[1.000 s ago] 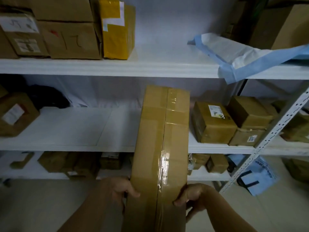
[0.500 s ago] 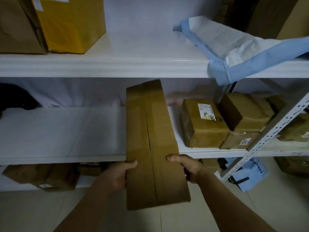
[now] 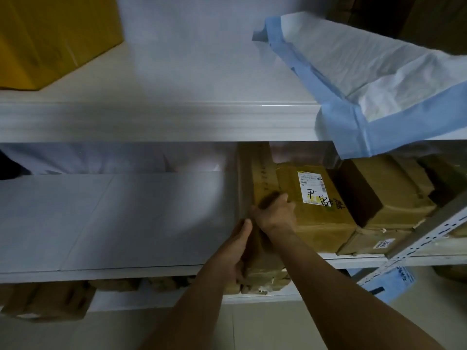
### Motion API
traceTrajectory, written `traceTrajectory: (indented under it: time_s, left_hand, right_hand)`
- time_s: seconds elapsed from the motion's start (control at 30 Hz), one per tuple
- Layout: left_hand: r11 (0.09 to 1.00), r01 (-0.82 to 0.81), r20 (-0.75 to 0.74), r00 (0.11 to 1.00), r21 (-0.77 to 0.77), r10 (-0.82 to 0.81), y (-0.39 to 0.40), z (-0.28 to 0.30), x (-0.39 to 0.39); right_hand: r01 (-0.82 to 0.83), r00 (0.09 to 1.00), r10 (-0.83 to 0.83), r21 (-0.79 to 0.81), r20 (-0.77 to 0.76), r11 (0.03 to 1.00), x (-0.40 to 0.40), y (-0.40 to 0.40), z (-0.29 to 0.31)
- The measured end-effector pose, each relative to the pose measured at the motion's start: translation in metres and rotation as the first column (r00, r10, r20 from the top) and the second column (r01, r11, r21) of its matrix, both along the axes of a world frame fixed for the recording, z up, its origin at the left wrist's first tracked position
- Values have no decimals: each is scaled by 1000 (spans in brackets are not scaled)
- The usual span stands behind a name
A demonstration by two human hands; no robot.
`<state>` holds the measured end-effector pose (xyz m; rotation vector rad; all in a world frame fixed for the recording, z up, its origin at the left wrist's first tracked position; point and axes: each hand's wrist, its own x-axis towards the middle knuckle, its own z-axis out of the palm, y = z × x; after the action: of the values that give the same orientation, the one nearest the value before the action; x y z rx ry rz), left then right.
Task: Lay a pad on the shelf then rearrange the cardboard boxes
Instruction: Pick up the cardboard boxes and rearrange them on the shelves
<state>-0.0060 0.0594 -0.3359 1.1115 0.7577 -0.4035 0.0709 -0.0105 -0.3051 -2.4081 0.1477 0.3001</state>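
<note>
A long flat cardboard box (image 3: pixel 255 173) stands on its narrow edge on the middle shelf (image 3: pixel 126 223), pressed against a labelled box (image 3: pixel 316 205). My left hand (image 3: pixel 235 251) grips its near end from the left, thumb up along the side. My right hand (image 3: pixel 274 213) is curled over its top edge. A white pad with a blue border (image 3: pixel 353 79) lies crumpled on the right of the top shelf (image 3: pixel 177 117), one corner hanging over the front edge.
More brown boxes (image 3: pixel 384 193) are stacked right of the labelled one, beside a slanted perforated metal post (image 3: pixel 429 236). A yellow box (image 3: pixel 45 39) stands top left. Several boxes (image 3: pixel 50 301) lie on the bottom shelf. The middle shelf's left part is bare.
The long box went from lying flat in both hands in front of the shelf to standing on edge on the middle shelf against the labelled box. The camera moved closer.
</note>
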Motion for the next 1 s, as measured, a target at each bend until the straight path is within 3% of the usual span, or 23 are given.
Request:
traceTrajectory:
  time_s: [0.1,0.2,0.37,0.53,0.7,0.8,1.0]
  left_hand:
    - [998,-38,-55,998,39,40,-9,-18,21]
    - [995,-68,19,998,78,67,-16,-24,29]
    - [998,-54,153,987,26,50,-16,-20,49]
    - [996,-84,139,987,19,81,-11,-16,69]
    - [997,-72,130,989,39,67,-4,-21,77]
    - [997,-63,141,988,46,56,-3,-21,76]
    - [998,-38,157,987,58,29,-9,-32,63]
  right_hand:
    - [-79,996,81,-35,42,996,7,-7,-18]
    - [-122,991,124,-35,56,992,10,-25,-33]
    - [-190,964,238,-316,120,930,34,-58,-44]
    - [-287,946,302,-121,123,950,48,-64,-57]
    - [-351,924,381,-311,37,883,61,-64,-58]
    - [-394,886,463,-489,24,778,56,-68,-56]
    - [-420,860,509,-534,22,734,39,-79,-56]
